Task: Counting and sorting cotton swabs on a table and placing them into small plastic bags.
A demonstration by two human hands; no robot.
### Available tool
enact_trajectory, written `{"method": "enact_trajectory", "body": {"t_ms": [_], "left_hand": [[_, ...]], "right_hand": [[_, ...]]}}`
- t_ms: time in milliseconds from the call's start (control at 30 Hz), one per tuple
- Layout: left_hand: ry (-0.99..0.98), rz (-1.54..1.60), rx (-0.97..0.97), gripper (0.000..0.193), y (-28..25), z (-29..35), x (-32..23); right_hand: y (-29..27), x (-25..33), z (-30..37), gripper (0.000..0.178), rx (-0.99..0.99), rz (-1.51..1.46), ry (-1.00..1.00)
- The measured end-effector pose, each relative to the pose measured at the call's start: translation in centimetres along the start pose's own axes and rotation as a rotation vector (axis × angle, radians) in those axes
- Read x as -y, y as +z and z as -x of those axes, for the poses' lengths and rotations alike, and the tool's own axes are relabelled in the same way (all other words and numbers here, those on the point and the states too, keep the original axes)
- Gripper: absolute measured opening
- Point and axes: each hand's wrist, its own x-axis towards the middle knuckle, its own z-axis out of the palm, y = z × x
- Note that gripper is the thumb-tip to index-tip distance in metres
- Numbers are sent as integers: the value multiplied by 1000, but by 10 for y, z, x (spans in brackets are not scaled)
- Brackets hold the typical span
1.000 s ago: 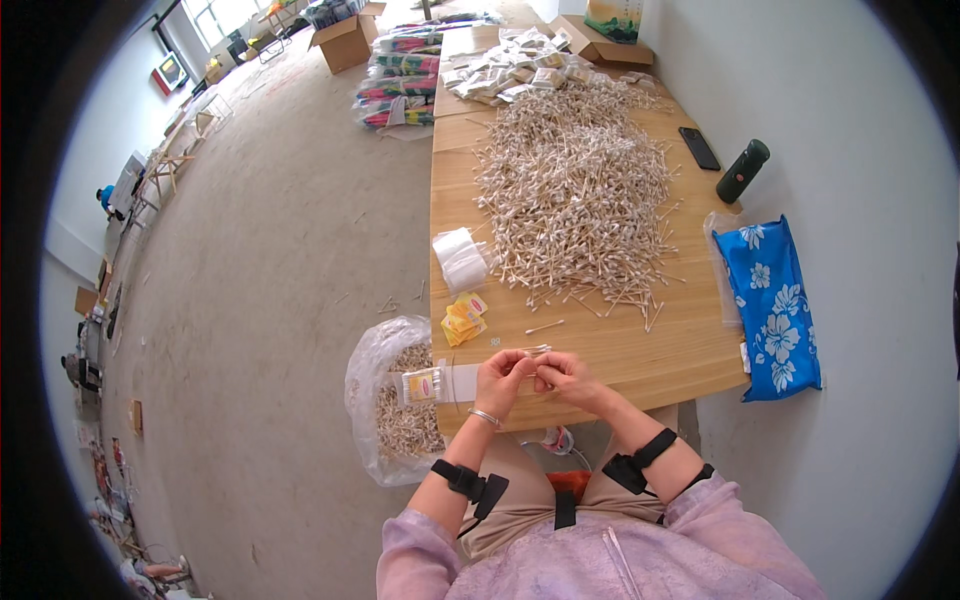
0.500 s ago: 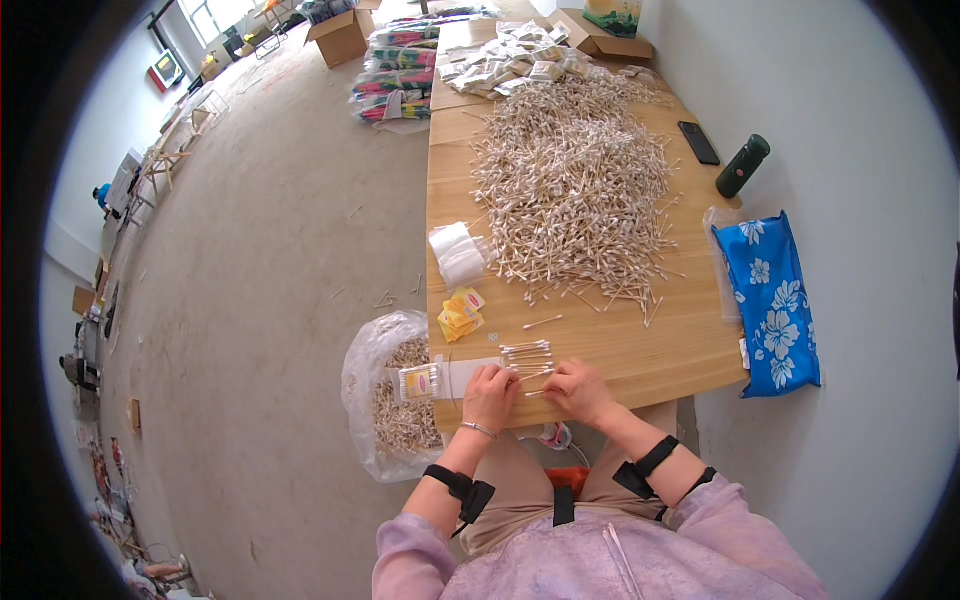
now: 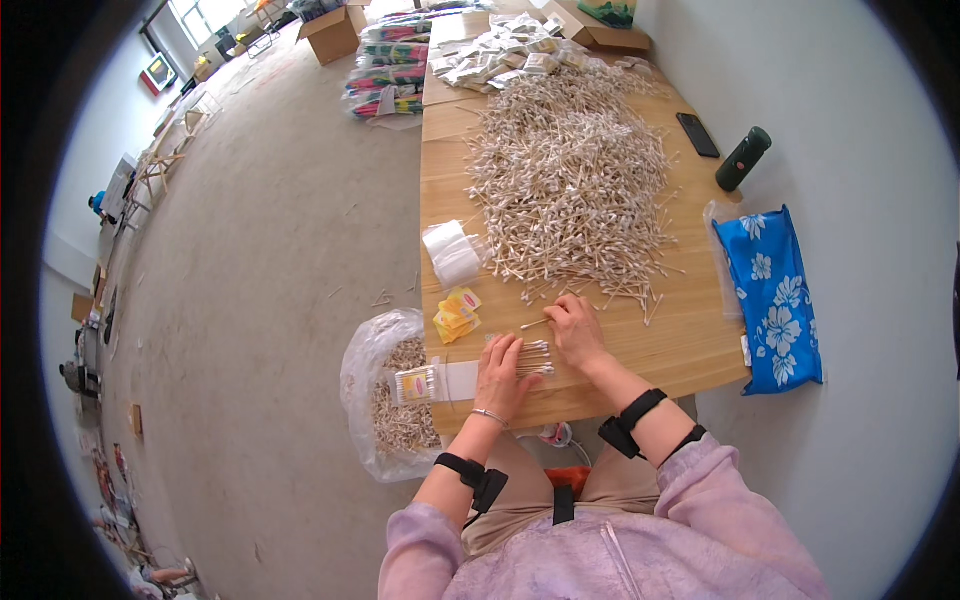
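Near the table's front edge, a short row of cotton swabs (image 3: 537,358) lies side by side. My left hand (image 3: 502,380) rests on the left ends of that row, its fingers stretched out flat. Beyond the row, my right hand (image 3: 577,330) pinches a single cotton swab (image 3: 534,324) close to its right end. To the left of my left hand lies a white strip (image 3: 461,381), and beside it at the table's edge is a filled pack of swabs (image 3: 415,384) with a yellow label. The big heap of swabs (image 3: 570,190) spreads beyond my hands.
Yellow cards (image 3: 457,316) and white plastic bags (image 3: 453,252) lie along the left edge. A clear sack of swabs (image 3: 402,420) stands below. On the right are a phone (image 3: 697,135), a dark bottle (image 3: 743,159) and a blue flowered package (image 3: 775,305). Small packets (image 3: 500,55) lie at the far end.
My right hand has moved away from me to the loose swab beyond the row and now pinches it. My left hand has shifted slightly forward, flattening over the row.
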Motion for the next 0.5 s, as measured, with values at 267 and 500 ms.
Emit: {"method": "enact_trajectory", "body": {"t_ms": [267, 500], "left_hand": [[-154, 268, -194, 65, 7, 5, 2], [-428, 974, -450, 43, 28, 10, 21]], "right_hand": [[11, 13, 8, 13, 348, -49, 19], [7, 46, 49, 54, 226, 116, -137]]}}
